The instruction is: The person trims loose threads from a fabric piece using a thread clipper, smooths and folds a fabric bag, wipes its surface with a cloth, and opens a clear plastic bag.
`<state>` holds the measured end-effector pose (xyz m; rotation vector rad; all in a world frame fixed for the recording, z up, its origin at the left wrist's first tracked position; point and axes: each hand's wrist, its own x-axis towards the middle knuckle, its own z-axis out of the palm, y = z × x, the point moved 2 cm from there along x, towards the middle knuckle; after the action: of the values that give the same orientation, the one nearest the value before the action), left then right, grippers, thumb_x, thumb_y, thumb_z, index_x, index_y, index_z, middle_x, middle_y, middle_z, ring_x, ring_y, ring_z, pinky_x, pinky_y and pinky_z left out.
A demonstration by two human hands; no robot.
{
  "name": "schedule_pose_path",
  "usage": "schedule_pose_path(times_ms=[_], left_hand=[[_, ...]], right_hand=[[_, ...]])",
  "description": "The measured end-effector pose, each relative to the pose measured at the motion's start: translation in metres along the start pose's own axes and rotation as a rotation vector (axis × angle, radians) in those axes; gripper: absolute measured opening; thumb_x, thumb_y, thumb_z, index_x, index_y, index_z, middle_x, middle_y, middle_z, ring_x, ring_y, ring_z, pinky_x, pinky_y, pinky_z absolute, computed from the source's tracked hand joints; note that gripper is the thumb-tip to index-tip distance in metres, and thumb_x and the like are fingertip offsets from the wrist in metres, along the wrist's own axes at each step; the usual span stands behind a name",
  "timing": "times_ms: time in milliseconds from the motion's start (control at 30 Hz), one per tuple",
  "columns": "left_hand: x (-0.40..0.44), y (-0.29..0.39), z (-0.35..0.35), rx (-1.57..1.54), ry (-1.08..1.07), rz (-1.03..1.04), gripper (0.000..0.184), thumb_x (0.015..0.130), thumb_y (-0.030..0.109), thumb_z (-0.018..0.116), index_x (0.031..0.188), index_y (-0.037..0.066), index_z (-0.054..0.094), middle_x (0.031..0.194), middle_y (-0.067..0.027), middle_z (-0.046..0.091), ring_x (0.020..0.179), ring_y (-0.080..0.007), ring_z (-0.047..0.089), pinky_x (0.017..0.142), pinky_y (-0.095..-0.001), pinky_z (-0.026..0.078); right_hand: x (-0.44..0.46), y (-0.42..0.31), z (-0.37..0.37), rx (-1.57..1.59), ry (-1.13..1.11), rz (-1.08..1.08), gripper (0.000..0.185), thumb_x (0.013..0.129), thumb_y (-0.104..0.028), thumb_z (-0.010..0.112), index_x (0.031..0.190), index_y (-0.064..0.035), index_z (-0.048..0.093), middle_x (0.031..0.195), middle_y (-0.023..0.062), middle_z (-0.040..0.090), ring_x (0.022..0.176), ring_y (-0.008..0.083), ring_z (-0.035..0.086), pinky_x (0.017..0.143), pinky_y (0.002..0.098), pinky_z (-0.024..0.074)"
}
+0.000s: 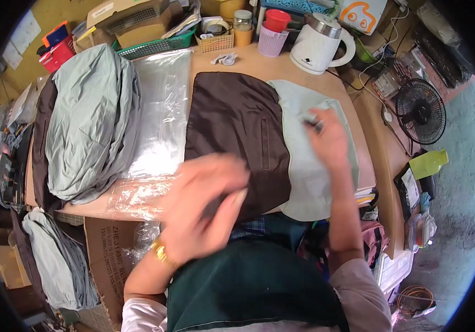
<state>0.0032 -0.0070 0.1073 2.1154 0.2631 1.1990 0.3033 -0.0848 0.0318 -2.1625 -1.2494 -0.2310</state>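
Note:
A dark brown cloth piece (237, 119) with a stitched slit lies on the table, beside and partly over a pale grey-green cloth (304, 166). My left hand (204, 199), wearing a gold bracelet, is above the brown cloth's lower left edge. Motion smears its curled fingers, and whether it holds anything is unclear. Over the pale cloth, my right hand (329, 135) is closed on a small dark object, too blurred to name. Clear plastic sheets (163, 105) lie left of the brown cloth.
A heap of pale grey-green cloth (94, 122) is at the left, with more cloth (58, 265) hanging below. Along the back stand a green basket (157, 45), a pink cup (272, 41) and a white kettle (317, 47). A black fan (421, 110) stands at the right.

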Motion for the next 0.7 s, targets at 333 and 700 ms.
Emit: schedule_pose_path(times_ms=[333,700], left_hand=[[-0.096,-0.086,0.037,0.728,-0.631,-0.334,0.076,0.089,0.044,0.061,0.147,0.003,0.034,0.155,-0.0164,0.029,0.143,-0.0360,0.027,0.115,-0.0544,0.021],[-0.145,-0.058,-0.045,0.563,-0.421,-0.995,0.044,0.087,0.037,0.071,0.104,-0.001,0.060,0.083,-0.0142,0.068,0.072,-0.0287,0.064,0.068,-0.0402,0.050]], right_hand=[[0.027,0.166,0.041,-0.264,0.063,0.302,0.025,0.085,-0.023,0.069,0.102,-0.0060,0.064,0.100,0.0167,0.064,0.092,0.0357,0.064,0.077,0.0456,0.0501],[0.108,-0.005,0.094,0.381,-0.137,-0.050,0.052,0.078,-0.030,0.076,0.120,-0.0046,0.060,0.116,0.0183,0.066,0.109,0.0321,0.063,0.092,0.0390,0.0489]])
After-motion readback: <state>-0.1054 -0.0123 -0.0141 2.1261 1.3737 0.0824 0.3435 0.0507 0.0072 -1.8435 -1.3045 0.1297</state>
